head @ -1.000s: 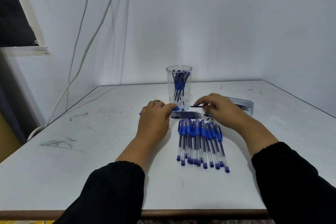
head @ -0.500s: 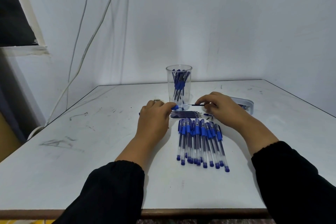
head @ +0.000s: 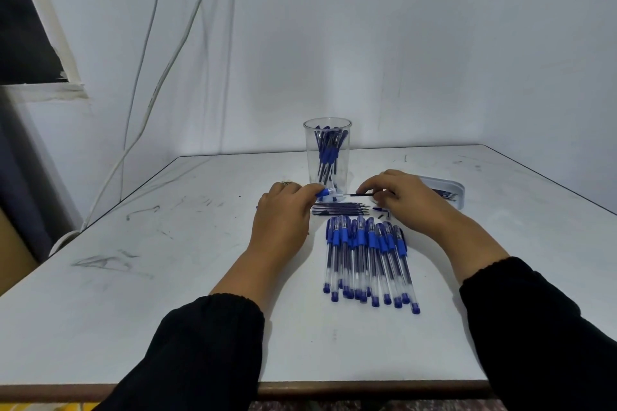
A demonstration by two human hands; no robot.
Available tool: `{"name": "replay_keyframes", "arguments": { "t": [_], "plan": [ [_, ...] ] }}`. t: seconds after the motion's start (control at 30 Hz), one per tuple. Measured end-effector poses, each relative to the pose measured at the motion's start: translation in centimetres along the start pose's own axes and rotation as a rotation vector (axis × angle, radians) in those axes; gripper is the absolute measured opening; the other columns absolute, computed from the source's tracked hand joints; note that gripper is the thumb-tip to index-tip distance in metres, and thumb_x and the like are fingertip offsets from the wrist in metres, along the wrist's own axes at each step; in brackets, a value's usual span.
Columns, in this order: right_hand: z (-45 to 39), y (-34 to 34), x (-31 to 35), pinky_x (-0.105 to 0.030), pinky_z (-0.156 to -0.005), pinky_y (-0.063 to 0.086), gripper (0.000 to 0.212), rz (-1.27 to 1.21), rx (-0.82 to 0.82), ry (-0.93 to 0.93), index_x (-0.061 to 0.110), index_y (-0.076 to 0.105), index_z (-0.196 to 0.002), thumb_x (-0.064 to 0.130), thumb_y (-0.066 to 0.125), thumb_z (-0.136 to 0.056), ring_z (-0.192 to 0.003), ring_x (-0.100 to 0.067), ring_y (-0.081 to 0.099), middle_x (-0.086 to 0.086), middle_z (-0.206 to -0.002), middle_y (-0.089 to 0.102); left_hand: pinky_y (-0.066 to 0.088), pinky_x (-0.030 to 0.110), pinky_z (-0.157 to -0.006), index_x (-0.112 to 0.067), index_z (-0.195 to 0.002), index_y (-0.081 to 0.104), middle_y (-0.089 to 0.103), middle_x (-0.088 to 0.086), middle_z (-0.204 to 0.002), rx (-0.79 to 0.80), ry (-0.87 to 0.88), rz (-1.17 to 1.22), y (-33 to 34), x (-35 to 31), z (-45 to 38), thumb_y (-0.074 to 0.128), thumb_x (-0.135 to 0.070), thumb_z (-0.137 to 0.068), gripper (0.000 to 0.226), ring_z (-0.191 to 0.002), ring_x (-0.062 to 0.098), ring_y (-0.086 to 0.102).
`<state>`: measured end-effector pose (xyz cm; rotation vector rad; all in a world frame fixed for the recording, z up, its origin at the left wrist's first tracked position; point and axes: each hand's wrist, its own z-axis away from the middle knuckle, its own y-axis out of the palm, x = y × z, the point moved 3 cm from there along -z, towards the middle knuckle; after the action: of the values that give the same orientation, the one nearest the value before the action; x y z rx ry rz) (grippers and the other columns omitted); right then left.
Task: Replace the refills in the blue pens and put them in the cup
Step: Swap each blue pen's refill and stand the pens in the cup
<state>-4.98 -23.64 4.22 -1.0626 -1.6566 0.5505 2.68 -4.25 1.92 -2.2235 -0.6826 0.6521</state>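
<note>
My left hand (head: 283,213) grips a blue pen barrel (head: 326,191), its open end pointing right. My right hand (head: 397,198) pinches a thin dark refill (head: 357,194) whose tip points at the barrel's mouth, with a small gap between them. Behind both stands a clear plastic cup (head: 327,140) holding several blue pens. A row of several blue pens (head: 367,260) lies on the table in front of my hands. Several loose refills (head: 339,209) lie side by side just beyond that row.
A white tray (head: 450,187) with more refills sits right of my right hand. Small pen parts (head: 382,210) lie near my right fingers. The white table (head: 167,277) meets walls at the back and right; cables hang at the left.
The refill has slid right, further out of the barrel, and its tip now stands clear of the barrel's mouth. Both hands stay nearly where they were.
</note>
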Motion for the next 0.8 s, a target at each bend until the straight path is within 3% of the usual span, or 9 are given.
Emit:
{"name": "replay_keyframes", "arguments": {
  "t": [0.8],
  "plan": [
    [-0.11,-0.05,-0.15,-0.025,-0.079,0.047,0.035,-0.025,-0.023,0.007,0.033,0.068,-0.106,0.007,0.045,-0.099,-0.090,-0.005,0.060,0.007,-0.102,0.057,0.030,0.031,-0.078,-0.026,-0.125,0.060,0.066,0.002,-0.111,-0.041,0.018,-0.032,-0.23,0.17,-0.03,0.049,-0.018,-0.096,0.032,-0.101,0.025,0.049]
  ]
}}
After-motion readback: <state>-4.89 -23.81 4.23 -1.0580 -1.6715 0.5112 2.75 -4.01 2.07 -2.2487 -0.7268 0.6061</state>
